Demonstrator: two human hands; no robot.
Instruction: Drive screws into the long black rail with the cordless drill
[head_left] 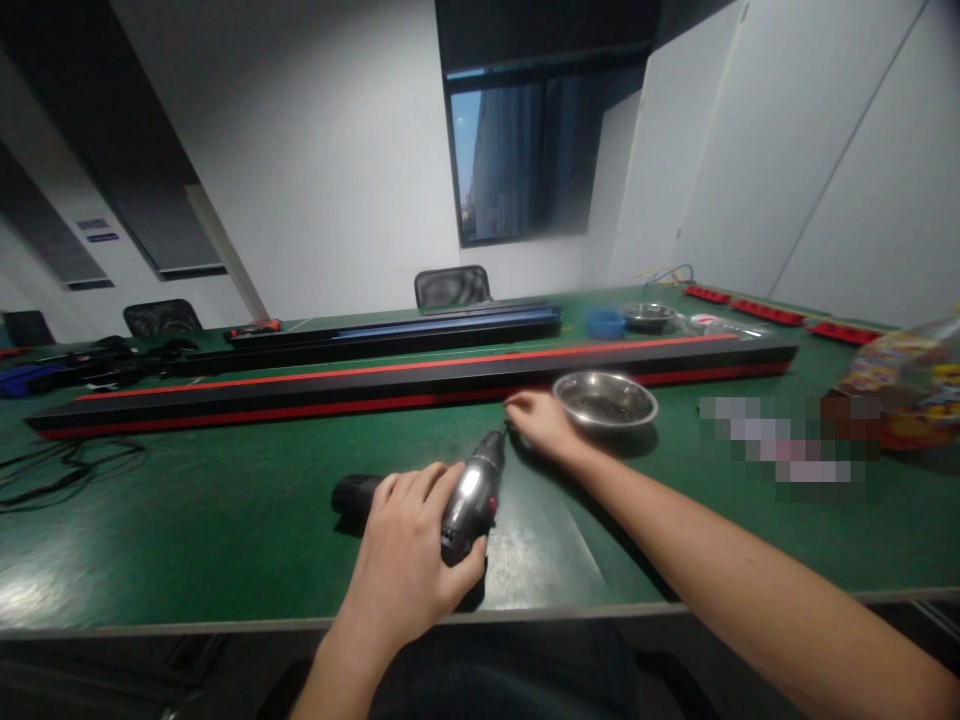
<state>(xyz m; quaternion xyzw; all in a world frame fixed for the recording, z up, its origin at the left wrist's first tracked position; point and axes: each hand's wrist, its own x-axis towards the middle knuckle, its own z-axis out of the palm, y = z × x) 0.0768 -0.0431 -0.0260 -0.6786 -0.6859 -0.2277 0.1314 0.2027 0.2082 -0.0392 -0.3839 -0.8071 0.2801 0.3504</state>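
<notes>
My left hand (409, 560) is wrapped round a silver and black cordless screwdriver (469, 495) that lies pointing away from me on the green table (187, 520). My right hand (540, 420) pinches at the screwdriver's tip, fingers pressed together on something too small to make out. Just beyond the tip runs a long black rail with red stripes (375, 390). A steel bowl (604, 400) holding small dark bits stands right beside my right hand.
A second long black rail (390, 335) lies behind the first. Farther right are a blue cup (604, 322), another steel bowl (646, 316), red strips (765, 312) and a colourful plastic bag (907, 385). Black cables (60, 465) lie at left. Chairs stand behind the table.
</notes>
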